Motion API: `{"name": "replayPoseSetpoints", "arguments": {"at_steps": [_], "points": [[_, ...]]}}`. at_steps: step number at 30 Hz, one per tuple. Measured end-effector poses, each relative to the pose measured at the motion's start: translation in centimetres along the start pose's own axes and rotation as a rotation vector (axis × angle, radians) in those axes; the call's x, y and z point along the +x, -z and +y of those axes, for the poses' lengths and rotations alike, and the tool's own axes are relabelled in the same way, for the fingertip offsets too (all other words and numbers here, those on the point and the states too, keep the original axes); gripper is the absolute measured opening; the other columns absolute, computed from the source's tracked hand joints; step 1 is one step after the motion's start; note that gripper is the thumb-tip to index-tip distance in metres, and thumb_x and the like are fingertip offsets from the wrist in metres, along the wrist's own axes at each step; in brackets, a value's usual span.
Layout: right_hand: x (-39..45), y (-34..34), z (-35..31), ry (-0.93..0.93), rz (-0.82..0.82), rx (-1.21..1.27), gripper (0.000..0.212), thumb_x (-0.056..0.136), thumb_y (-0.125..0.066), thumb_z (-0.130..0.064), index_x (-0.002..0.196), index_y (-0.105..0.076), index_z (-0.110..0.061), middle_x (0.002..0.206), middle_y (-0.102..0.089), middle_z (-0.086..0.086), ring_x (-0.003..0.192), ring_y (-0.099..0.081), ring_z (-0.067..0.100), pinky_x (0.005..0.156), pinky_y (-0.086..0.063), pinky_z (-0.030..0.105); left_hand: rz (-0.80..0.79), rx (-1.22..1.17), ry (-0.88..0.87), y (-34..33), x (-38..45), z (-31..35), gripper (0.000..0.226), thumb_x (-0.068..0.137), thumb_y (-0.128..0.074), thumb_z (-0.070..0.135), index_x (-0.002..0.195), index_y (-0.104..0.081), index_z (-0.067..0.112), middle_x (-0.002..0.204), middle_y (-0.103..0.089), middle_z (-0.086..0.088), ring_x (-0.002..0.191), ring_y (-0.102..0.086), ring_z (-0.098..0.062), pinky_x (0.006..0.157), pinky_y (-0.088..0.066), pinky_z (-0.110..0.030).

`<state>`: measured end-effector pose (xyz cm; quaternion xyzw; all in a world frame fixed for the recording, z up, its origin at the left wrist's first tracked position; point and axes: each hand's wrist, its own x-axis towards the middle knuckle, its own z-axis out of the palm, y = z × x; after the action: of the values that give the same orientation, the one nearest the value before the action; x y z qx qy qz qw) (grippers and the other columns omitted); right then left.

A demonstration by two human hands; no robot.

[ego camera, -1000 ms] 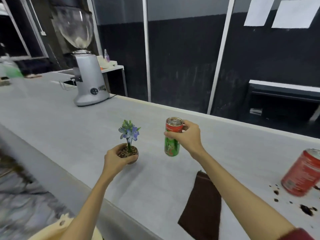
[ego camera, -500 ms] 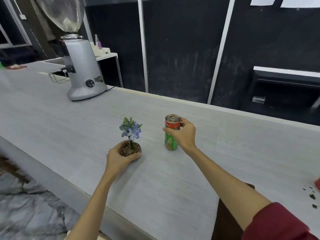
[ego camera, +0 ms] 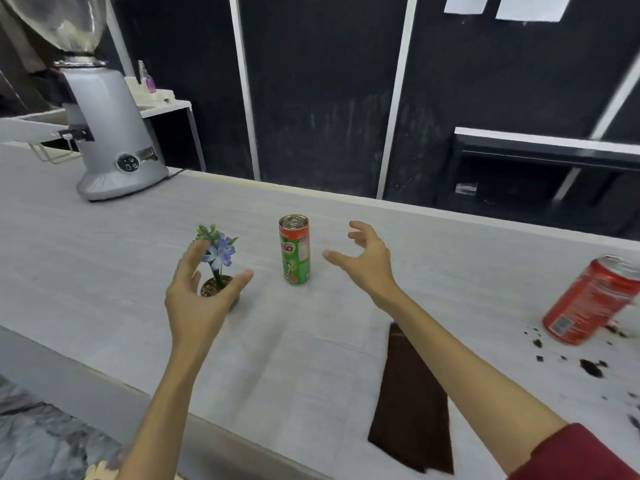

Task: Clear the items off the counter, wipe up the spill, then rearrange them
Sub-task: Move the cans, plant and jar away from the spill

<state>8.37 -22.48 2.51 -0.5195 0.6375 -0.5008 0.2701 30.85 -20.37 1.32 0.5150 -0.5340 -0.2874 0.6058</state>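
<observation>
Head view: your 2 hands are hovering open, left hand [ego camera: 199, 303] over flower pot [ego camera: 217, 286], right hand [ego camera: 367, 261] beside green can [ego camera: 294, 250].

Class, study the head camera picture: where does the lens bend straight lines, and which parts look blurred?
Head view: wide-angle lens bows the counter edge and tilts the red can near the right border; the far right corner smears; the green can in the centre stays sharp.

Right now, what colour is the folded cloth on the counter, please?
Dark brown cloth, clearest in the head view.
</observation>
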Motion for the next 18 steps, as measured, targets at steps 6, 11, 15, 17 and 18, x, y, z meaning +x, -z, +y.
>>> {"name": "replayPoseSetpoints", "arguments": {"at_steps": [6, 11, 15, 17, 18], "points": [[-7.2, 13.3, 1.6, 0.064, 0.272, -0.016, 0.053, 0.074, -0.076, -0.026, 0.121, -0.051, -0.022, 0.114, -0.054, -0.006, 0.11, -0.05, 0.01, 0.09, -0.04, 0.023, -0.473, -0.06, -0.083, -12.5, -5.3, 5.3, 0.062, 0.067, -0.079, 0.024, 0.124, -0.053, 0.021, 0.123, -0.055, 0.01, 0.115, -0.049, -0.003, 0.099, -0.036, -0.019], [-13.7, 25.8, 4.4, 0.067, 0.722, -0.188, 0.047, 0.075, -0.075, -0.021, 0.117, -0.056, -0.016, 0.115, -0.057, -0.002, 0.108, -0.053, 0.013, 0.093, -0.045, 0.028, -0.842, -0.084, -0.144, -25.1, -12.0, 8.5, 0.071, 0.067, -0.08, 0.028, 0.13, -0.048, 0.021, 0.134, -0.051, 0.006, 0.122, -0.046, -0.008, 0.105, -0.035, -0.026], [-17.3, 33.5, 7.3, -0.016, 1.002, -0.328, 0.055, 0.072, -0.078, -0.02, 0.119, -0.051, -0.011, 0.115, -0.052, 0.004, 0.112, -0.049, 0.022, 0.087, -0.043, 0.029, -0.929, -0.071, -0.117, -32.9, -16.3, 10.5, 0.092, 0.066, -0.08, 0.032, 0.142, -0.027, 0.025, 0.151, -0.03, 0.002, 0.137, -0.031, -0.017, 0.109, -0.03, -0.036], [-17.9, 35.9, 8.7, -0.13, 0.958, -0.383, 0.066, 0.07, -0.079, -0.025, 0.126, -0.046, -0.012, 0.122, -0.05, 0.005, 0.117, -0.046, 0.023, 0.087, -0.041, 0.028, -0.937, -0.067, -0.088, -35.4, -17.8, 11.1, 0.098, 0.067, -0.08, 0.03, 0.144, -0.019, 0.026, 0.153, -0.023, 0.0, 0.139, -0.027, -0.022, 0.109, -0.03, -0.042], [-17.9, 36.8, 9.4, -0.175, 0.892, -0.36, 0.07, 0.069, -0.08, -0.027, 0.127, -0.044, -0.014, 0.123, -0.051, 0.003, 0.117, -0.046, 0.02, 0.087, -0.042, 0.026, -0.936, -0.079, -0.062, -36.4, -18.5, 11.3, 0.1, 0.067, -0.08, 0.028, 0.145, -0.017, 0.025, 0.153, -0.024, -0.002, 0.138, -0.028, -0.023, 0.108, -0.031, -0.043]]}}
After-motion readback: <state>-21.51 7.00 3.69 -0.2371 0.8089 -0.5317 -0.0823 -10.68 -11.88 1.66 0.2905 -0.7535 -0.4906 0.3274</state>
